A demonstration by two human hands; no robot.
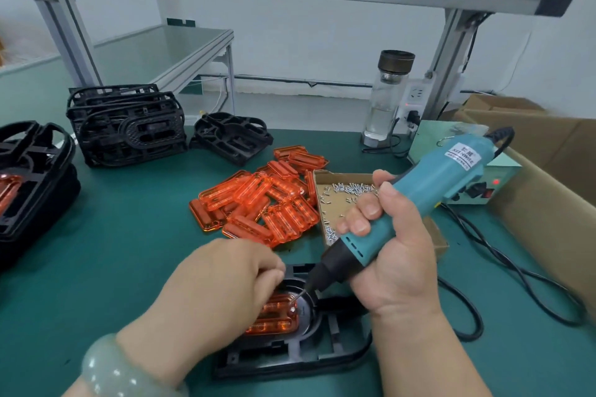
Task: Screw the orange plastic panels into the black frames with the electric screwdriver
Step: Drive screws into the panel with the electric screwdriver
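Two hands meet over black frame [290,354], near you. Your right hand [392,267] wraps electric screwdriver [419,200], bit tip at corner of orange panel [274,316] seated in frame. Your left hand [213,284] lies curled over panel; cannot tell whether it grips. Spare orange panels [258,203] heaped beyond frame; screw box [342,200] beyond frame, rightward.

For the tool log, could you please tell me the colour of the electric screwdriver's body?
The electric screwdriver is teal; head view.

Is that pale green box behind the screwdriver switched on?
Seemingly on: a small red light glows on the front of the box. What the light actually signals cannot be told.
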